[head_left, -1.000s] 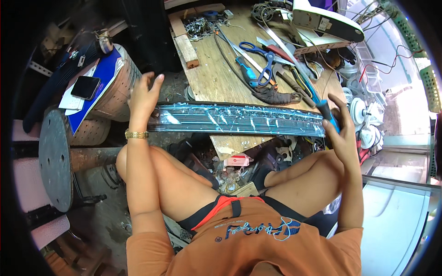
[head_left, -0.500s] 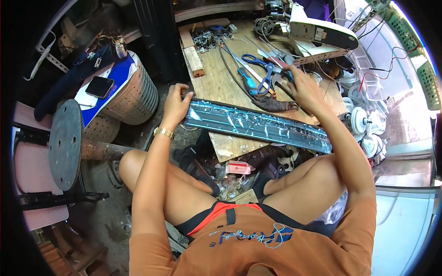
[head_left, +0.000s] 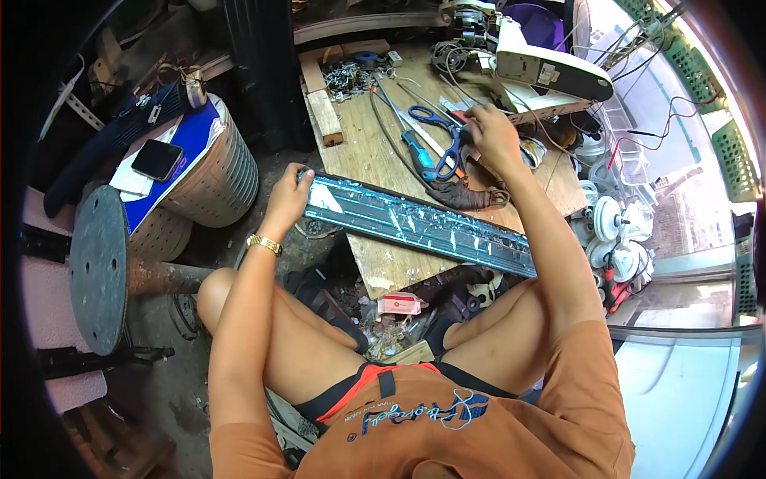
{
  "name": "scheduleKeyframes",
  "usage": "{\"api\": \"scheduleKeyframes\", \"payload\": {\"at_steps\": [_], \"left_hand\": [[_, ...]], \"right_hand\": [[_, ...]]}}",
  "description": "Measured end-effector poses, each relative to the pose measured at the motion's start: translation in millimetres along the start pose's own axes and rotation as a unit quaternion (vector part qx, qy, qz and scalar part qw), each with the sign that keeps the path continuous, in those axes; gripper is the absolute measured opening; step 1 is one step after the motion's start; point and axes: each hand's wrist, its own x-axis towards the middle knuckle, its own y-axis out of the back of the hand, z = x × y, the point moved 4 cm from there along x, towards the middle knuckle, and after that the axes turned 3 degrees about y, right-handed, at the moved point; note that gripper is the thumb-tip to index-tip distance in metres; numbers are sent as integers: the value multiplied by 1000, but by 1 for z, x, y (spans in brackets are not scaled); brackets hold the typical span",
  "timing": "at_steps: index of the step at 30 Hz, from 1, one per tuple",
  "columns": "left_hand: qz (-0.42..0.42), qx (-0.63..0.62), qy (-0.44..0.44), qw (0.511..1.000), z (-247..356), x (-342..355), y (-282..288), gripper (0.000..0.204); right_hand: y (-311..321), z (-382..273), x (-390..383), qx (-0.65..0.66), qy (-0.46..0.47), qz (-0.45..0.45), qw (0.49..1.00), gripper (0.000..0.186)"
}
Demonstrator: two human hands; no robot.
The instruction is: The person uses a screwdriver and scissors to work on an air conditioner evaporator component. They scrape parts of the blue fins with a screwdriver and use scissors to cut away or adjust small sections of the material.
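My left hand [head_left: 289, 196] is closed on the left end of a long dark ribbed panel [head_left: 423, 226], its thumb on top. Pale torn streaks and shiny bits cover the panel, which slants across the front of the wooden table [head_left: 359, 255]. My right forearm hides its right end. Farther back, my right hand [head_left: 493, 136] reaches over the tools with fingers curled by a dark thing I cannot make out. Just left of it lie blue-handled scissors [head_left: 452, 152] and a blue-and-black screwdriver [head_left: 418, 152]. A dark brown wrapped bundle [head_left: 467, 195] sits between that hand and the panel.
Metal bits [head_left: 347, 80] and a wood block [head_left: 325, 120] occupy the table's far left. A white machine [head_left: 550, 68] stands at the far right, with trailing wires. Left are a phone [head_left: 157, 160] on a perforated drum [head_left: 215, 176] and a round metal plate [head_left: 100, 267].
My right hand has moved left over the tools, closer to the scissors. My left hand still grips the panel's left end. The whole view has shifted slightly.
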Motion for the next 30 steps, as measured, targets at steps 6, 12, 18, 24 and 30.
{"api": "scheduleKeyframes", "payload": {"at_steps": [6, 12, 18, 24, 30], "left_hand": [[-13, -19, -14, 1000, 25, 5, -12, 39], [25, -45, -18, 999, 20, 5, -12, 37], [30, -44, -16, 998, 23, 13, -20, 36], [39, -22, -53, 998, 0, 37, -19, 44], [18, -30, -29, 999, 2, 35, -14, 47]], "right_hand": [[18, 88, 3, 94, -176, 75, 977, 22], [-25, 68, 7, 71, -83, -36, 993, 28], [-81, 37, 20, 24, -114, -138, 984, 31], [-73, 31, 42, -4, -58, -114, 992, 31], [32, 13, 39, 103, -5, -20, 994, 25]]}}
